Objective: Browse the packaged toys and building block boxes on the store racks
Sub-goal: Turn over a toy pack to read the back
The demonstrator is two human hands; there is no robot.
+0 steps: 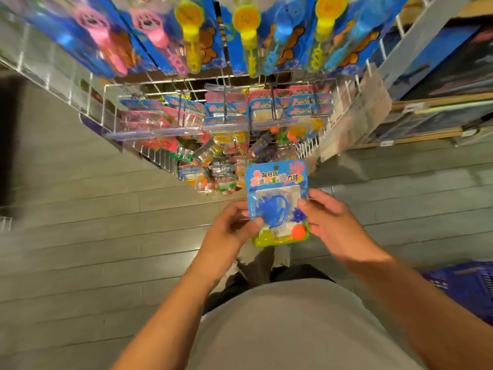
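I hold a small blister-pack toy (277, 188) in front of me, a blue card with a blue plastic piece and an orange ball under clear plastic. My left hand (234, 228) grips its left edge and my right hand (328, 222) grips its right edge, thumbs on the front. Just beyond it a white wire rack (149, 84) carries rows of similar small packs (226, 116) on hooks, with more packs heaped in the wire basket below (210, 172). Higher up hang larger blue cards with pink, yellow and blue bubble wands (245, 30).
Wooden shelves with dark boxes (440, 102) stand at the right. A blue plastic basket (461, 281) sits on the floor by my right arm. Grey plank flooring (80, 236) runs left of the rack. My legs and shoes are below the pack.
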